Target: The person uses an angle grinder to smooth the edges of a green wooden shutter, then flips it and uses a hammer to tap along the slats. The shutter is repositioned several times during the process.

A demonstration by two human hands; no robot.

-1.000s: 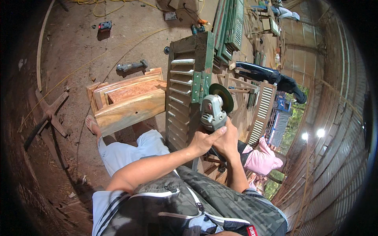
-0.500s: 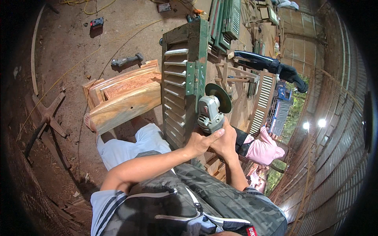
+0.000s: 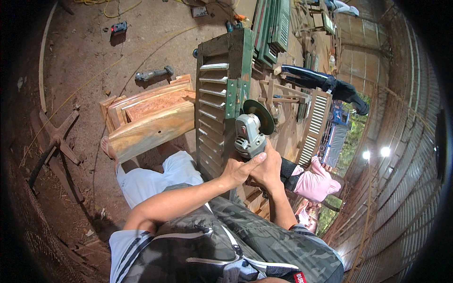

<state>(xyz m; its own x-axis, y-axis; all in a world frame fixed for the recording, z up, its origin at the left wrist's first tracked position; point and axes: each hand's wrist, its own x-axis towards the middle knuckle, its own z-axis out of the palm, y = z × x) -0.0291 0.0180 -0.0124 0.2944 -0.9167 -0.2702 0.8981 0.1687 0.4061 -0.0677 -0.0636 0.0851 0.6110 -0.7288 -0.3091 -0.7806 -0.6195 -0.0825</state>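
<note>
Two hands (image 3: 267, 170) around a grinder (image 3: 250, 137), its rear mostly out of sight

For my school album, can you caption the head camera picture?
Left fingers and right fingers hold a grey angle grinder beside a green-edged louvred shutter.

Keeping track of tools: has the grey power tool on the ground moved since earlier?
No. Judged against the wooden piece, the grey power tool lies where it did; both shift alike with the view.
</note>
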